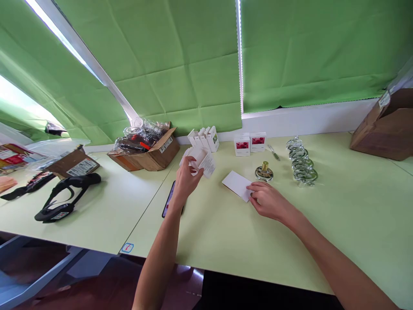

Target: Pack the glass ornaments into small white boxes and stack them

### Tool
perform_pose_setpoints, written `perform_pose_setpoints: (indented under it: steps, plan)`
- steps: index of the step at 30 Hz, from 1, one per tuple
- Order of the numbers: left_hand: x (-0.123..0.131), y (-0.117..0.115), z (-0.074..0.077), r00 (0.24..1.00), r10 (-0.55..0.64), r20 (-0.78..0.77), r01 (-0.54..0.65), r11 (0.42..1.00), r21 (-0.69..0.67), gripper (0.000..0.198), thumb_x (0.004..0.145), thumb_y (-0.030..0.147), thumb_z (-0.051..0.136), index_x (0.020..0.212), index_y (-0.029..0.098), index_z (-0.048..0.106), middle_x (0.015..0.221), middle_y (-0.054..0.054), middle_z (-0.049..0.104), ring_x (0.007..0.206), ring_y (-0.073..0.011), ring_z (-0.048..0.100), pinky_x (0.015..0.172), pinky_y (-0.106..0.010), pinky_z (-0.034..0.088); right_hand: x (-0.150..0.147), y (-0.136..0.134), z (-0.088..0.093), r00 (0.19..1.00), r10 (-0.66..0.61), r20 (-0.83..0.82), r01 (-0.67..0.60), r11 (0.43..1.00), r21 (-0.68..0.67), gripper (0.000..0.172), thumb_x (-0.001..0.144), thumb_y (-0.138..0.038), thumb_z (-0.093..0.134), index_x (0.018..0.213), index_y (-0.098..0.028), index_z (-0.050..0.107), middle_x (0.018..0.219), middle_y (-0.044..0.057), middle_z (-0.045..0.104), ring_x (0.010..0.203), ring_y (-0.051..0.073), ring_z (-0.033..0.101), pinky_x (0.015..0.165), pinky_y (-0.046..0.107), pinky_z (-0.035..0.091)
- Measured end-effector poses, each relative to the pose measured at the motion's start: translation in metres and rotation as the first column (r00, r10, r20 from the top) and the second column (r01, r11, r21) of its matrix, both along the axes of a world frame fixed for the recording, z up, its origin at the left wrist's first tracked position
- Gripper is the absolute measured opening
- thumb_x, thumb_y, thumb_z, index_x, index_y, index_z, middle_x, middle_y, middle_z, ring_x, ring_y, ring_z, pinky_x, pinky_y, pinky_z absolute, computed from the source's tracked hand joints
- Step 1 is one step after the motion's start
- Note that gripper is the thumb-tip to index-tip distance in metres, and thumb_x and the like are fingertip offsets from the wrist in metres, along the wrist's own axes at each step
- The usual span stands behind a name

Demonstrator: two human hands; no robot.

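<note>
My left hand (pixel 186 181) has its fingers closed on a small white carton (pixel 206 161), which is tilted, with its top open and print on one side. On the table, a flat white folded card (pixel 237 184) has its right end pinched by my right hand (pixel 267 199). Just behind that hand stands a round glass bottle with a gold neck (pixel 264 173). Two white boxes with pink pictures (pixel 242 145) stand farther back. Several open white cartons (pixel 204 138) are lined up behind my left hand. A phone (pixel 168 201) lies partly hidden under my left forearm.
Several clear glass bottles (pixel 301 163) form a row at right, near a slim pen-like item (pixel 273 152). Cardboard boxes stand at back left (pixel 158 157) and far right (pixel 383 125). A black headset-like strap device (pixel 66 196) lies left. Green curtains (pixel 180 64) hang behind.
</note>
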State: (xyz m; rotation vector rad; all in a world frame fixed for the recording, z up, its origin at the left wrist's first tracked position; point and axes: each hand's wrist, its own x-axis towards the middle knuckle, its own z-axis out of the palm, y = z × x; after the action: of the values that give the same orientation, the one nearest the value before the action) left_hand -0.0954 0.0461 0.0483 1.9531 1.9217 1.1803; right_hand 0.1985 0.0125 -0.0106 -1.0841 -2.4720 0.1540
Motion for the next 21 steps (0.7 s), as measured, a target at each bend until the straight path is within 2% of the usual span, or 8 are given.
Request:
perform_pose_setpoints:
  steps: [2,4,7,9,10,12,15,21]
  plan:
    - [0.000,-0.002,-0.007,1.000,-0.002,0.014,0.002,1.000,-0.009,0.036,0.079,0.033,0.062,0.111,0.025,0.047,0.087,0.001,0.064,0.078,-0.0185,0.070,0.077,-0.035,0.057,0.004,-0.002,0.008,1.000,0.003,-0.029,-0.004,1.000,-0.025,0.035,0.093,-0.023,0.053,0.064,-0.021,0.072,0.112,0.009,0.076,0.115,0.029,0.065,0.099,0.046,0.052]
    - [0.002,-0.003,-0.012,1.000,-0.014,-0.004,0.014,1.000,-0.022,0.035,0.080,0.033,0.061,0.111,0.025,0.047,0.087,0.001,0.063,0.080,-0.0192,0.070,0.077,-0.035,0.057,-0.002,-0.002,0.011,0.996,-0.041,-0.082,0.040,0.999,-0.020,0.035,0.095,-0.029,0.052,0.067,-0.021,0.071,0.117,0.010,0.074,0.118,0.028,0.063,0.098,0.044,0.053]
    - [0.003,-0.004,-0.015,0.996,-0.033,-0.087,0.030,0.999,-0.033,0.035,0.079,0.034,0.061,0.111,0.025,0.048,0.089,0.000,0.062,0.084,-0.0215,0.069,0.079,-0.039,0.056,-0.024,0.000,0.006,0.981,-0.151,-0.121,0.157,0.987,0.045,0.029,0.096,-0.036,0.053,0.110,-0.018,0.071,0.135,0.015,0.063,0.131,0.031,0.053,0.106,0.048,0.047]
    - [0.001,-0.005,-0.016,0.993,-0.029,-0.115,0.025,0.999,-0.036,0.036,0.079,0.034,0.062,0.111,0.026,0.048,0.089,-0.001,0.062,0.085,-0.0228,0.069,0.080,-0.040,0.055,-0.040,0.003,-0.002,0.976,-0.201,-0.087,0.206,0.977,0.052,0.050,0.095,-0.042,0.057,0.138,-0.016,0.056,0.149,0.019,0.050,0.140,0.035,0.042,0.109,0.052,0.043]
    - [-0.001,-0.005,-0.017,0.993,-0.028,-0.113,0.023,0.999,-0.039,0.037,0.078,0.034,0.062,0.111,0.026,0.048,0.089,-0.001,0.062,0.085,-0.0233,0.069,0.080,-0.040,0.055,-0.047,0.005,-0.007,0.971,-0.228,-0.064,0.231,0.972,0.038,0.058,0.094,-0.045,0.057,0.143,-0.015,0.050,0.152,0.022,0.045,0.143,0.037,0.038,0.109,0.053,0.042]
    - [-0.004,-0.006,-0.019,0.995,-0.034,-0.089,0.030,0.998,-0.047,0.037,0.078,0.035,0.062,0.111,0.027,0.047,0.088,-0.001,0.062,0.087,-0.0237,0.069,0.080,-0.040,0.055,-0.056,0.008,-0.016,0.967,-0.255,-0.004,0.255,0.967,-0.002,0.064,0.093,-0.047,0.058,0.146,-0.013,0.046,0.153,0.025,0.042,0.144,0.040,0.036,0.110,0.054,0.039]
    - [-0.005,-0.006,-0.022,0.998,-0.060,-0.035,0.057,0.996,-0.071,0.037,0.077,0.035,0.062,0.110,0.026,0.047,0.089,0.000,0.063,0.086,-0.0229,0.070,0.080,-0.039,0.056,-0.059,0.010,-0.023,0.958,-0.280,0.055,0.283,0.958,-0.044,0.053,0.094,-0.038,0.059,0.144,-0.018,0.051,0.151,0.023,0.043,0.141,0.039,0.039,0.111,0.053,0.037]
    - [-0.004,-0.008,-0.024,0.995,-0.095,0.007,0.096,0.990,-0.100,0.038,0.077,0.035,0.064,0.109,0.027,0.046,0.091,0.000,0.065,0.085,-0.0208,0.070,0.082,-0.038,0.058,-0.052,0.007,-0.018,0.956,-0.287,0.069,0.290,0.956,-0.050,0.048,0.093,-0.030,0.057,0.141,-0.024,0.054,0.138,0.019,0.053,0.122,0.033,0.055,0.100,0.048,0.046]
